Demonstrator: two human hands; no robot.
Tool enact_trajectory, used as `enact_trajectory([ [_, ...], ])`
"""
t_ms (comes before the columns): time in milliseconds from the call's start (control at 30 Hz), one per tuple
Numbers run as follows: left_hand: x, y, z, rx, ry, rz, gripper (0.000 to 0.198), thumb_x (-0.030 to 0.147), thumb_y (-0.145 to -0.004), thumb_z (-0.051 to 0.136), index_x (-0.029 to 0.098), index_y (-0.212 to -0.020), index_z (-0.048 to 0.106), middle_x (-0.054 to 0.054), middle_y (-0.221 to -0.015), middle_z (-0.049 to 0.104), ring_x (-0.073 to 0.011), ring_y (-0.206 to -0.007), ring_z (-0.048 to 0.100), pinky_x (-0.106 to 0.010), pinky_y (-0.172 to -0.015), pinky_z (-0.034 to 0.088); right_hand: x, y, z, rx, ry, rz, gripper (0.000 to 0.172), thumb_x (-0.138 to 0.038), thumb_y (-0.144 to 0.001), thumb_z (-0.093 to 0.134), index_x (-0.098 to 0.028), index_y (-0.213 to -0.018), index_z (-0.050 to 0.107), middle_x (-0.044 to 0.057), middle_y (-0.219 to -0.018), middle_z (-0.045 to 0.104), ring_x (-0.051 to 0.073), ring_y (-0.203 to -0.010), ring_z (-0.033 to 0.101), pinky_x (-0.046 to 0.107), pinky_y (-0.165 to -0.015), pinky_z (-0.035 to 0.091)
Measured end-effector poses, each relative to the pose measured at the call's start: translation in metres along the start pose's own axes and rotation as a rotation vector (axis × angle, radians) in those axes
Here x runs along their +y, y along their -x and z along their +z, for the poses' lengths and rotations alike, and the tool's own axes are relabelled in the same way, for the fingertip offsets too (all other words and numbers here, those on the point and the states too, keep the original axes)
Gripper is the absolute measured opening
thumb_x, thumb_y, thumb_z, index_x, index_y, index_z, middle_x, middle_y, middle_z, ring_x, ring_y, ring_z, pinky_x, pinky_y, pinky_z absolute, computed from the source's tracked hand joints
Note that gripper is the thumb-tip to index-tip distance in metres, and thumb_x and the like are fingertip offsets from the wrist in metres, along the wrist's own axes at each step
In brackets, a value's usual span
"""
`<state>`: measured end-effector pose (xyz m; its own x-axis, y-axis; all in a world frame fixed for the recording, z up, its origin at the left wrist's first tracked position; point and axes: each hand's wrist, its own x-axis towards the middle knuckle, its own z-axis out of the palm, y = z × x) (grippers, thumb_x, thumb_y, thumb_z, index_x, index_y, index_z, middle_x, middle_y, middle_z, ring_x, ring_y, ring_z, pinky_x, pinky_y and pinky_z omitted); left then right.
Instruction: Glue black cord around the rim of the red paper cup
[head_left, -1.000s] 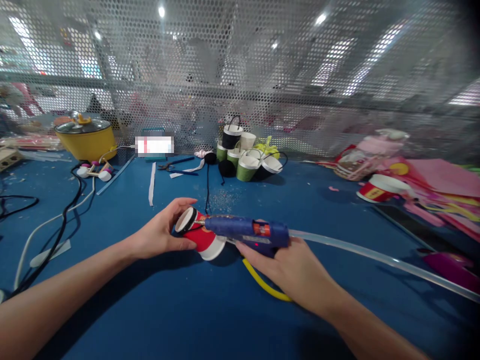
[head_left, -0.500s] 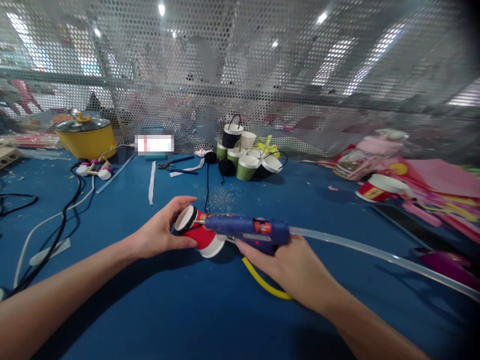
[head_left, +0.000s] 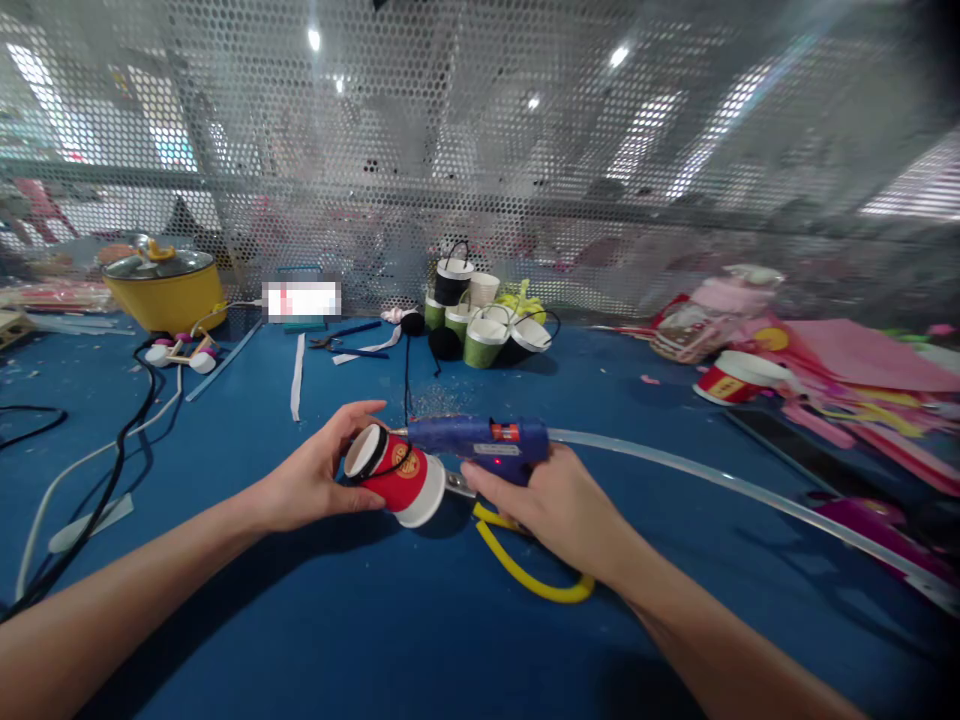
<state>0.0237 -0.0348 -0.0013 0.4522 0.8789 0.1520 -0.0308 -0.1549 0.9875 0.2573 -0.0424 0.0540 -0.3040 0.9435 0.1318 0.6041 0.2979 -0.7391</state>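
Note:
My left hand [head_left: 326, 470] is closed around a red and white paper cup [head_left: 409, 480] that lies tilted, its white-bottomed end toward me and to the right. Black cord [head_left: 370, 455] wraps around the cup below the rim, and a loop of it crosses the red side. In my right hand [head_left: 544, 500] is a blue hot glue gun [head_left: 480, 440] with a red light lit. Its nozzle points left, close by the cup's corded end; whether it touches cannot be told. A long clear glue stick [head_left: 675, 470] runs out of its back. Yellow-handled scissors [head_left: 525, 575] lie partly under my right hand.
Several small green, black and white cups [head_left: 486, 340] stand at the back by a perforated metal screen [head_left: 390, 200]. Pliers [head_left: 349, 335] and a white strip [head_left: 298, 375] lie left of them. A yellow pot [head_left: 169, 295] and cables are at left. Another red cup [head_left: 739, 378], a phone-like dark slab and pink sheets lie right.
The glue gun's nozzle has drawn up from the cup's cord, and the cup has turned so that its gold emblem shows. More of the scissors' yellow handle is visible.

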Motion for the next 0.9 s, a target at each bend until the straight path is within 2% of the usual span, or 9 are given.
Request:
enact_trajectory([
  [167,0.0,-0.001,-0.001,0.064,-0.04,-0.029,0.078,0.017,-0.061,0.077,0.027,-0.125,0.034,-0.004,-0.11,0.052,-0.0227,-0.105,0.053,-0.038,-0.094,0.04,0.003,-0.008,-0.007,-0.092,-0.184,0.161,0.029,-0.039,-0.073,0.062,-0.02,-0.055,0.05,-0.005,-0.042,0.047,0.01,-0.04,0.043,0.024,-0.045,0.036],
  [300,0.0,-0.002,-0.003,0.111,-0.099,-0.069,0.073,0.023,-0.059,0.079,0.024,-0.119,0.039,-0.005,-0.11,0.054,-0.0234,-0.101,0.055,-0.04,-0.09,0.041,0.016,-0.025,-0.011,-0.002,-0.383,0.196,0.029,-0.044,-0.066,0.066,-0.017,-0.062,0.055,-0.001,-0.055,0.056,0.01,-0.05,0.051,0.023,-0.05,0.041],
  [433,0.005,0.0,-0.003,0.105,-0.173,-0.108,0.069,0.026,-0.058,0.079,0.022,-0.115,0.041,-0.005,-0.106,0.056,-0.0223,-0.096,0.055,-0.04,-0.088,0.042,0.036,-0.044,-0.014,0.068,-0.123,0.216,0.034,-0.048,-0.078,0.052,-0.016,-0.065,0.055,0.005,-0.066,0.063,0.012,-0.058,0.057,0.025,-0.057,0.045],
  [567,0.009,0.003,-0.003,0.071,-0.227,-0.141,0.06,0.028,-0.061,0.077,0.021,-0.109,0.042,-0.003,-0.101,0.056,-0.0205,-0.091,0.056,-0.037,-0.081,0.045,0.054,-0.06,-0.014,0.115,0.116,0.282,0.034,-0.044,-0.081,0.051,-0.019,-0.058,0.048,0.001,-0.049,0.055,0.013,-0.047,0.053,0.026,-0.053,0.04],
  [667,0.009,0.004,-0.003,0.06,-0.252,-0.123,0.054,0.028,-0.062,0.075,0.022,-0.105,0.043,-0.001,-0.095,0.056,-0.0188,-0.086,0.056,-0.034,-0.076,0.047,0.061,-0.07,-0.011,0.122,0.268,0.296,0.035,-0.041,-0.078,0.058,-0.021,-0.052,0.045,0.004,-0.048,0.055,0.02,-0.054,0.059,0.03,-0.056,0.04],
  [800,0.007,0.004,-0.002,0.066,-0.247,-0.077,0.053,0.028,-0.063,0.075,0.022,-0.105,0.043,-0.001,-0.095,0.055,-0.0182,-0.085,0.055,-0.033,-0.076,0.046,0.049,-0.07,-0.004,0.144,0.373,0.246,0.023,-0.026,-0.078,0.06,-0.018,-0.057,0.054,0.014,-0.077,0.065,0.029,-0.089,0.061,0.035,-0.074,0.041],
  [867,0.009,0.005,0.0,0.071,-0.23,-0.069,0.054,0.029,-0.063,0.076,0.022,-0.106,0.043,-0.002,-0.096,0.055,-0.0192,-0.087,0.055,-0.033,-0.076,0.045,0.033,-0.064,0.001,0.099,0.36,0.197,0.02,-0.028,-0.081,0.057,-0.017,-0.065,0.061,0.013,-0.086,0.067,0.027,-0.094,0.06,0.035,-0.079,0.041],
  [900,0.01,0.005,0.0,0.074,-0.218,-0.062,0.055,0.029,-0.063,0.076,0.022,-0.106,0.043,-0.002,-0.097,0.055,-0.0197,-0.088,0.055,-0.034,-0.077,0.045,0.024,-0.059,0.004,0.052,0.328,0.168,0.024,-0.034,-0.083,0.055,-0.017,-0.068,0.064,0.011,-0.088,0.068,0.025,-0.093,0.061,0.033,-0.08,0.042],
])
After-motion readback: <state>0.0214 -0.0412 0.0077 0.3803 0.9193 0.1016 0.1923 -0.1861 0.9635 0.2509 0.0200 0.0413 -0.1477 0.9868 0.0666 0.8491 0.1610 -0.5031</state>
